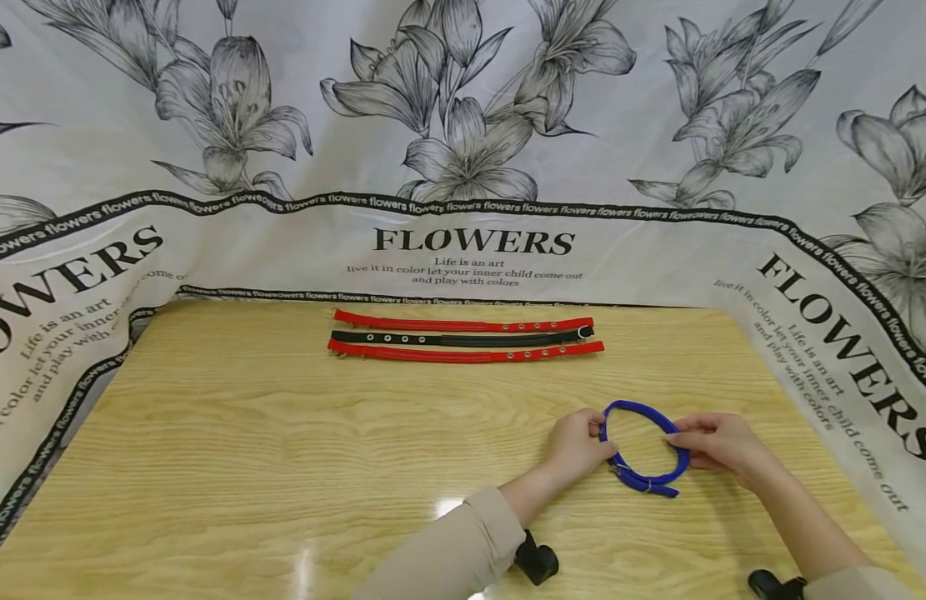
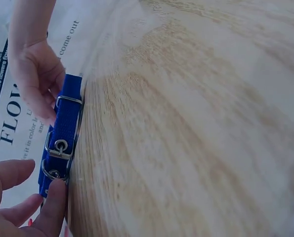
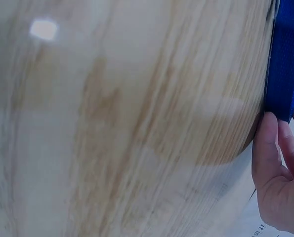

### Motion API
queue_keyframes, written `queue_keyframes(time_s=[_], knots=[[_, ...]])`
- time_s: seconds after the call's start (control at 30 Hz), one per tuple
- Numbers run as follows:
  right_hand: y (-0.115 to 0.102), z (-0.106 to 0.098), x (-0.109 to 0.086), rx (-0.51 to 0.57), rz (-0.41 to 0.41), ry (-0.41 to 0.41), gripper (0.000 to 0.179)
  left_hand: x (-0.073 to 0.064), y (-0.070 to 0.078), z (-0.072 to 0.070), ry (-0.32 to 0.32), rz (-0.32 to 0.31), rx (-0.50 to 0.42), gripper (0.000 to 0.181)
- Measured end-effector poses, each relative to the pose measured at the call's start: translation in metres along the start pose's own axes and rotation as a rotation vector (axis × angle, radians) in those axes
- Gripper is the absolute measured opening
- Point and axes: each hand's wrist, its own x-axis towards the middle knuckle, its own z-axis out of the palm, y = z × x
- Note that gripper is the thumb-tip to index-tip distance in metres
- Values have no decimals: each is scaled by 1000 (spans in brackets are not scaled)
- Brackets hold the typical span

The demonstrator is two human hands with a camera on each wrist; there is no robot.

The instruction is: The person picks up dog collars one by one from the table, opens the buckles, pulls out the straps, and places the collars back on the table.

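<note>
A blue pet collar (image 1: 646, 408), buckled into a loop, stands on edge on the right part of the table. My left hand (image 1: 571, 446) pinches the loop's left side, its thumb against the band near the D-ring. On the opposite side my right hand (image 1: 721, 446) pinches the band, with the thumb inside the loop and the fingers outside. The metal buckle (image 2: 59, 148) and a keeper loop (image 2: 69, 99) show in the left wrist view. The collar's short free end (image 1: 665, 492) points right, toward the near side. In the right wrist view, fingertips (image 3: 270, 128) meet the band's lower edge.
Two red collars (image 1: 432, 325) and a black collar (image 1: 508, 339) lie straight and side by side at the table's far edge. White cloth (image 1: 470, 250) with printed flowers and lettering surrounds the wooden table (image 1: 282, 450) at the back and sides.
</note>
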Motion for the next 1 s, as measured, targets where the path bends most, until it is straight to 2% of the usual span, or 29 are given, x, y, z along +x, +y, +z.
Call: queue_keyframes(time_s=[0.23, 0.4, 0.6, 0.83, 1.0], knots=[[-1, 6, -1, -40, -58, 25, 25, 3, -8, 4, 65, 24, -22, 29], [-8, 15, -3, -48, -72, 53, 25, 1, -16, -5, 63, 27, -52, 33], [-21, 32, -3, -24, -102, 41, 26, -2, -28, -25, 48, 25, -117, 33], [-46, 57, 2, -22, -142, 6, 24, -8, -47, -63, 10, 55, -226, 35], [-64, 78, 10, -16, -152, 0, 22, -13, -54, -92, 19, 49, -255, 34]])
